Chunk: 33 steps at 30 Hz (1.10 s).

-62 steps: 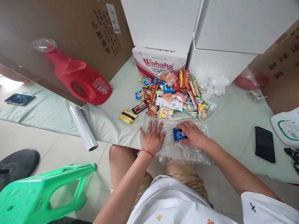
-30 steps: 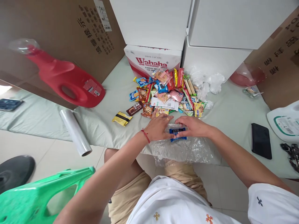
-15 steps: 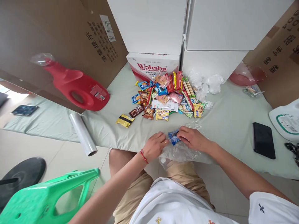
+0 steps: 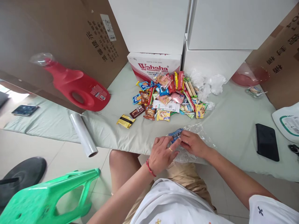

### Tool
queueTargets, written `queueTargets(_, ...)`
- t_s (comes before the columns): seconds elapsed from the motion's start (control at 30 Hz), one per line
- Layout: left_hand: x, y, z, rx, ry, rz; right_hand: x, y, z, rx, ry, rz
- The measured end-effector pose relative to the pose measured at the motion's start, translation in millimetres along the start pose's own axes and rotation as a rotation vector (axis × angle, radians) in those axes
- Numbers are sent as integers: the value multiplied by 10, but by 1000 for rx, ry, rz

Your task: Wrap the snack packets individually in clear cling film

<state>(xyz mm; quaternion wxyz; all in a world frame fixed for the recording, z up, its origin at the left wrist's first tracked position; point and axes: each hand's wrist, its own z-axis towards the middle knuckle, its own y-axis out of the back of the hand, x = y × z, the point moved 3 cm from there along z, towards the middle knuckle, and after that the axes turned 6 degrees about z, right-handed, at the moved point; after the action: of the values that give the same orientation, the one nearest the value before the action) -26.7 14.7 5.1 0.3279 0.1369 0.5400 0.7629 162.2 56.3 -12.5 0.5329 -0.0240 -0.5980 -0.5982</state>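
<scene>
A small blue snack packet (image 4: 175,134) lies on a sheet of clear plastic wrap (image 4: 201,133) at the table's front edge. My right hand (image 4: 193,144) pinches the packet's right side, with the fingertips bent and partly hidden. My left hand (image 4: 164,153), with a ring and a red bracelet, reaches over the near side of the packet. Its fingers are apart, and the index finger stretches toward the right fingertips. Beyond the hands spreads a pile of wrapped snacks (image 4: 168,107). A yellow packet with a dark band (image 4: 126,121) lies at its left end.
A roll of plastic wrap (image 4: 84,135) overhangs the front edge on the left, near a red jug (image 4: 80,85). A black phone (image 4: 267,142) and a white jug (image 4: 288,124) are right. Balled plastic (image 4: 216,84) and a Wahaha box (image 4: 151,62) stand behind. A green stool (image 4: 46,199) is lower left.
My left hand has moved right and closer to my right hand, its fingers now spreading over the packet's near side. The blue packet has turned slightly, and more plastic wrap shows beyond my right hand.
</scene>
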Motion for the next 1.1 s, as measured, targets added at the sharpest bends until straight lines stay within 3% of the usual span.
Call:
queueTargets(0.13, 23, -300, -26, 221, -29, -6, 26, 145, -224, 45, -18, -77)
queueTargets(0.3, 19, -399, -94, 247, -83, -109, 88, 244, -799, 68, -21, -191)
queueTargets(0.43, 6, -346, -31, 287, 3, -176, 92, 110, -1009, 19, -28, -235)
queueTargets(0.57, 7, -230, 72, 420, 105, -245, 156, 135, -839, -89, -6, -166)
queueTargets(0.73, 18, -130, 194, 560, 172, -290, 265, 409, -253, -166, 22, -20)
queueTargets(0.87, 19, -127, 252, 603, 228, -280, 260, 560, 168, -126, 11, -98)
queueTargets(0.97, 21, -127, 261, 610, 248, -266, 291, 601, 121, 28, 104, -129)
queueTargets(1.1, 46, -148, 239, 622, 247, -256, 262, 450, -364, 147, 116, -209)
